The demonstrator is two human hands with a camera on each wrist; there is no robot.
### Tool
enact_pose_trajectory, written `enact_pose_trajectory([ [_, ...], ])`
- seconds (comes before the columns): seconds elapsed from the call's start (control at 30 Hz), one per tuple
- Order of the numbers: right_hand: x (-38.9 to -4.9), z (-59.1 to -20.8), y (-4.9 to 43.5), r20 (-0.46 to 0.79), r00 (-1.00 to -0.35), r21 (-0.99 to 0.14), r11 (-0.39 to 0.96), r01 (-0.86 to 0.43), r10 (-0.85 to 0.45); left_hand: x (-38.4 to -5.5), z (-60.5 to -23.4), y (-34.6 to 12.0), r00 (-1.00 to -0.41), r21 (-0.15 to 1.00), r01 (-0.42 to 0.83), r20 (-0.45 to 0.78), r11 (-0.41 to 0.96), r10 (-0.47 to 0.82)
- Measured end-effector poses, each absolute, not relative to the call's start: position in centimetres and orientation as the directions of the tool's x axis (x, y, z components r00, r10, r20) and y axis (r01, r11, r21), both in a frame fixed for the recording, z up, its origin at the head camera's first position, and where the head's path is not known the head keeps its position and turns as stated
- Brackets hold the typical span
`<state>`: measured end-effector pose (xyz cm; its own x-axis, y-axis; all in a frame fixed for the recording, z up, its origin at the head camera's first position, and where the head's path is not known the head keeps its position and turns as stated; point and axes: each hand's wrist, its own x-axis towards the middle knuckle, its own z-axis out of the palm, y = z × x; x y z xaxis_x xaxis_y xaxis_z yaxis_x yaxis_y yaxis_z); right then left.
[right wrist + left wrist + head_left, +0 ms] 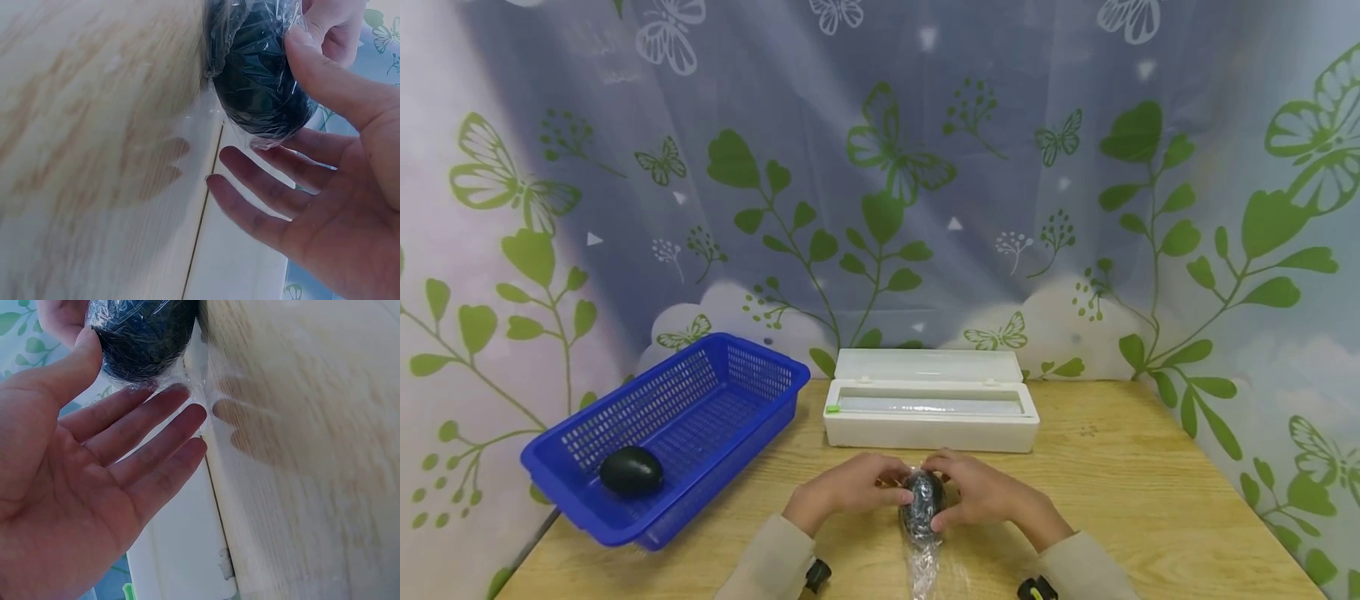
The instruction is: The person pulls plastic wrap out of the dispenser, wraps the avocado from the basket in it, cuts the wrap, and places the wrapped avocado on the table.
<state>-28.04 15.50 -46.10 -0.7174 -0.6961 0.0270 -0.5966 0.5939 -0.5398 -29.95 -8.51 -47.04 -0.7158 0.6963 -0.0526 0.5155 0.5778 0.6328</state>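
A dark avocado (922, 510), wrapped in crinkled cling film, is held between both hands just above the wooden table. My left hand (859, 486) pinches its left side; in the left wrist view the thumb (78, 369) presses the film and the lower fingers spread out. From the other side my right hand (983, 493) grips it, thumb (331, 78) on the film and the other fingers beneath or beside it. A tail of loose cling film (923, 569) runs from the avocado toward the table's near edge.
A white cling film dispenser box (932, 432) stands behind the hands, its lid raised and a green cutter tab (832, 409) at its left. To the left is a blue plastic basket (722, 486) holding another dark avocado (631, 471). A patterned curtain (992, 192) hangs behind.
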Motion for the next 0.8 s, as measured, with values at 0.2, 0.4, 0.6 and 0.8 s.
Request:
enact_pose_trajectory([
  [0.2,-27.90,-45.88,15.60,0.008,-0.739,-0.560,0.610,-0.562,-0.674,-29.84,-46.80,-8.57,-0.702,0.621,0.541,-0.039,0.568,0.711],
  [0.4,-27.96,-46.03,15.67,-0.004,-0.736,-0.581,0.601,-0.549,-0.677,-29.64,-46.71,-8.40,-0.703,0.642,0.521,-0.051,0.563,0.709],
  [0.6,-28.11,-46.38,15.81,-0.011,-0.712,-0.635,0.555,-0.537,-0.702,-29.63,-46.80,-8.47,-0.698,0.652,0.516,-0.057,0.555,0.714],
  [0.8,-27.99,-46.52,15.79,-0.021,-0.710,-0.638,0.556,-0.532,-0.704,-29.61,-46.83,-8.62,-0.696,0.646,0.515,-0.069,0.563,0.715],
])
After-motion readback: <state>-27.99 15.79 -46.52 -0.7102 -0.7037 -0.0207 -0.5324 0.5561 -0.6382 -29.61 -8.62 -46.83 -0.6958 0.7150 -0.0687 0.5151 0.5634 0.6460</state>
